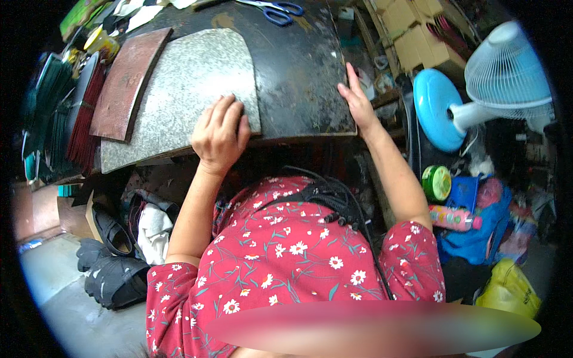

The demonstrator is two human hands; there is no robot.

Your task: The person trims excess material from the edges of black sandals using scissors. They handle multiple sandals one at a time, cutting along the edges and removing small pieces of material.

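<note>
My left hand rests palm down near the front edge of a grey speckled board on a dark worktable. Its fingers bend slightly, the thumb lies to the right, and I see nothing held; the palm is hidden. At the table's right edge is my right hand, with fingers stretched forward and the thumb apart, holding nothing. A reddish-brown board lies overlapping the left side of the grey board.
Scissors with blue handles lie at the far edge. Stacked dark green and red pieces crowd the left. To the right stand a blue-and-white fan, cardboard boxes, a pink bottle and a yellow bag. Black bags sit lower left.
</note>
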